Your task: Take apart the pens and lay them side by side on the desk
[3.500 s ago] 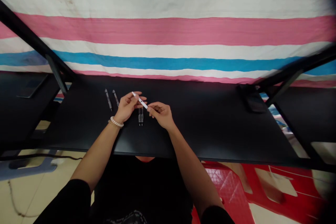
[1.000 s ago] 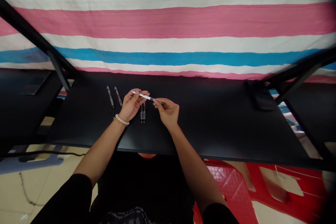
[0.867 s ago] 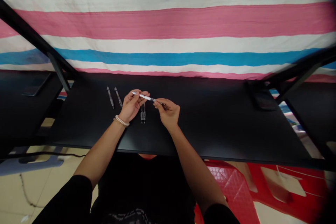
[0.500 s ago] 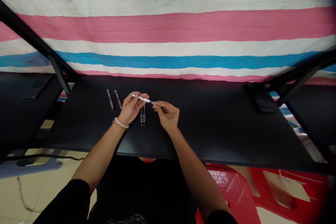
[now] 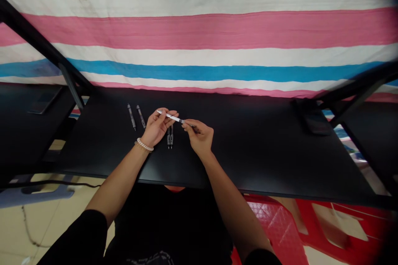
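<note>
My left hand (image 5: 157, 126), with a bead bracelet on the wrist, pinches the white end of a pen (image 5: 174, 118) held a little above the black table (image 5: 248, 149). My right hand (image 5: 200, 134) grips the same pen's dark tip end. Both hands hold it nearly level, tilted down to the right. Two dark pens (image 5: 169, 138) lie side by side on the table just below the hands. Two more dark pens (image 5: 136, 116) lie to the left of my left hand.
A striped pink, white and blue tarp (image 5: 199, 41) hangs behind the table. A dark flat object (image 5: 312, 122) rests at the table's right back corner. Black frame bars (image 5: 43, 45) slant at both sides. A red plastic chair (image 5: 311, 232) stands at the lower right.
The white pen part held 3.5 s ago now has a dark tip section at my right hand's end. My right hand has shifted slightly right along the pen. The view wobbled a little.
</note>
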Demonstrator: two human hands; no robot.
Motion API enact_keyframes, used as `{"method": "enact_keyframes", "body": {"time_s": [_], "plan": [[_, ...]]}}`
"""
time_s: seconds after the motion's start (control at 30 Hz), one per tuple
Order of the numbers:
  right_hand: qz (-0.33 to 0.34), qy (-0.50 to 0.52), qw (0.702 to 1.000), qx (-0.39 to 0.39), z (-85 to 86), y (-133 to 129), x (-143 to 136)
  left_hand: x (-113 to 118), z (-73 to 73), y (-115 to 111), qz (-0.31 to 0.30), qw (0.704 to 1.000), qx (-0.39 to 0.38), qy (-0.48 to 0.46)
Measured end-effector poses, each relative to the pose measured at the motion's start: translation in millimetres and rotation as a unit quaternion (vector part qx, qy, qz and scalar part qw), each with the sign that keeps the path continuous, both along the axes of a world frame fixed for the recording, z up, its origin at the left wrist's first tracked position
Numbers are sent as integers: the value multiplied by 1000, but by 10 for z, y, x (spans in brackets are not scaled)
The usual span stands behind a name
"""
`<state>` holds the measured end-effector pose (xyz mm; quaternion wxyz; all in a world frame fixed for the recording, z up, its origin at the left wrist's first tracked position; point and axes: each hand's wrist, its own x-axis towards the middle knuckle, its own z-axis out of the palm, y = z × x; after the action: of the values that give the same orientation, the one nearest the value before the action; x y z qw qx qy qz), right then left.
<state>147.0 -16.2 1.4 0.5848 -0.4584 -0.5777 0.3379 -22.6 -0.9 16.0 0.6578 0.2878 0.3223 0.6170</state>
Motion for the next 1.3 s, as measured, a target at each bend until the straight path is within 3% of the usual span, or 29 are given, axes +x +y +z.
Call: {"method": "enact_keyframes", "body": {"time_s": [0.17, 0.37, 0.57, 0.73, 0.9, 1.1, 1.3], "plan": [[45, 58, 993, -95, 4, 7, -11, -21, -17, 9, -3, 1000, 9, 8], [8, 8, 999, -42, -27, 16, -3, -14, -10, 1, 0, 1000, 3, 16], [8, 31, 999, -35, -24, 11, -9, -17, -5, 0, -6, 1000, -2, 14], [75, 88, 983, -140, 30, 26, -10, -23, -4, -6, -17, 1000, 7, 8], [69, 98, 990, -77, 46, 48, -1, -37, -14, 10, -4, 1000, 8, 8], [81, 60, 985, -142, 20, 32, 24, -59, -22, 12, 5, 1000, 5, 1], [94, 78, 987, -107, 25, 52, 53, -45, 1, 9, 9, 1000, 9, 3]]}}
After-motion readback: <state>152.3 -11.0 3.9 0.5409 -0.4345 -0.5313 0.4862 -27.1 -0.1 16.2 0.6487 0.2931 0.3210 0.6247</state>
